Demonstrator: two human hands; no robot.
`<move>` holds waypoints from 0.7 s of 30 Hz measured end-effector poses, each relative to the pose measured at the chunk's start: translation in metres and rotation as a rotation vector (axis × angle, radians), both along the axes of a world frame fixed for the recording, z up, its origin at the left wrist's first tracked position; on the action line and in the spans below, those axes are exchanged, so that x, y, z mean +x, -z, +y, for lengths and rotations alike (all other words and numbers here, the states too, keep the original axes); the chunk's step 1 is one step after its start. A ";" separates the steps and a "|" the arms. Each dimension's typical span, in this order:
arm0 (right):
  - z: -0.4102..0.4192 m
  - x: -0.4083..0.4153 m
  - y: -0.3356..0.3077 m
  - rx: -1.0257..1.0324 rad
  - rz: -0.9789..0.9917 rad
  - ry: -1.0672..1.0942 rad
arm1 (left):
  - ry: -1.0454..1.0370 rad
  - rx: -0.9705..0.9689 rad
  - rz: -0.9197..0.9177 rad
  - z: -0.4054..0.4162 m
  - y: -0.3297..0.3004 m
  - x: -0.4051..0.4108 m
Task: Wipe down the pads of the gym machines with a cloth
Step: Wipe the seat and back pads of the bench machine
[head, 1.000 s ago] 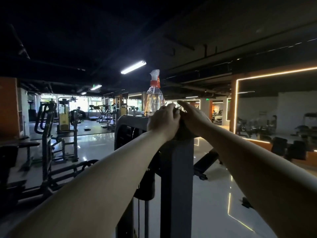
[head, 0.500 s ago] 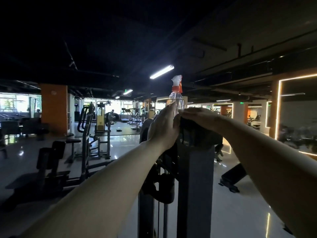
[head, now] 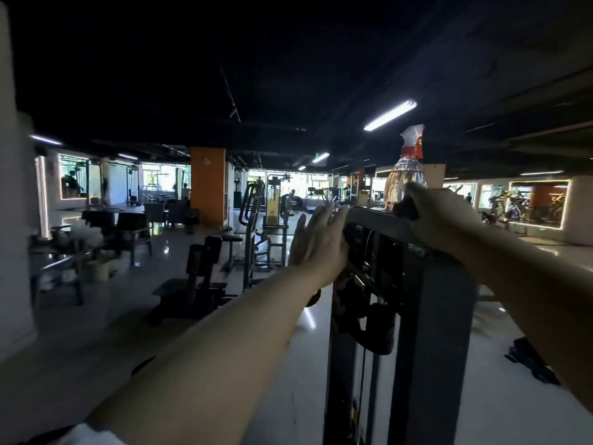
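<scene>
Landmark: the machine frame [head: 433, 316], a tall grey upright with a pale curved top rail [head: 378, 221].
Spray bottle: the spray bottle [head: 405, 181] stands on top of the frame, clear body, red collar, white trigger head, just behind the right hand.
Right hand: the right hand [head: 439, 216] lies over the top of the frame with its grip closed around something dark; this may be the cloth [head: 407, 207], but it is too dim to be sure.
Left hand: the left hand [head: 317, 242] is spread with fingers apart at the left end of the top rail, holding nothing; I cannot tell whether it touches the rail.
Pads: no pad of this frame shows clearly; the nearest padded seat [head: 192, 284] stands well to the left of the frame on the floor [head: 240, 348].
Risk, bottle: I judge the bottle the weak point. It sits high on a narrow top, and a sideways sweep of the right hand could knock it off.
Risk, fingers: cables and a dark pulley [head: 369, 322] hang inside the frame just under the left hand; fingers could catch there.
Risk, light: the hall is dark, so a missed patch would be hard to spot.
Edges: the top of the frame drops off on every side, with little ledge around the bottle.
Open room: left of the frame the floor is open up to the seat; right of it the floor looks clear, apart from a dark object [head: 529, 361] low down.
</scene>
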State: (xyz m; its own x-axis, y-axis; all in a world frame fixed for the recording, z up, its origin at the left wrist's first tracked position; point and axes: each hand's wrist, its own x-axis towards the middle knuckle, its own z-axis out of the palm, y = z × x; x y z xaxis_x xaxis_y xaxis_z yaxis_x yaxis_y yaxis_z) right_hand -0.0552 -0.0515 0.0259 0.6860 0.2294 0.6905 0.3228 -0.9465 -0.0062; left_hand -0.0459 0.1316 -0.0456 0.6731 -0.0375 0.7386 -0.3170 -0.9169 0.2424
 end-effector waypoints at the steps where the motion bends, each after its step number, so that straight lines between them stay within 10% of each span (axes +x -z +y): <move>1: 0.006 -0.002 0.002 0.048 -0.030 -0.032 | -0.011 0.008 -0.025 0.008 -0.002 -0.008; 8: 0.125 -0.053 0.025 0.310 -0.157 -0.355 | -0.119 0.076 -0.062 0.102 0.005 -0.077; 21: 0.442 -0.183 0.141 0.533 0.179 -0.586 | -0.345 0.220 0.116 0.423 0.106 -0.266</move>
State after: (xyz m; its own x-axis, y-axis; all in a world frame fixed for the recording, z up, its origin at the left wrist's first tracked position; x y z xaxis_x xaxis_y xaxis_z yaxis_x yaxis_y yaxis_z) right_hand -0.2382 0.3906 -0.1148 0.6670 0.2568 0.6994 0.7164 -0.4788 -0.5074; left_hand -0.3117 0.5545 -0.1517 0.7522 0.0560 0.6566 0.0351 -0.9984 0.0450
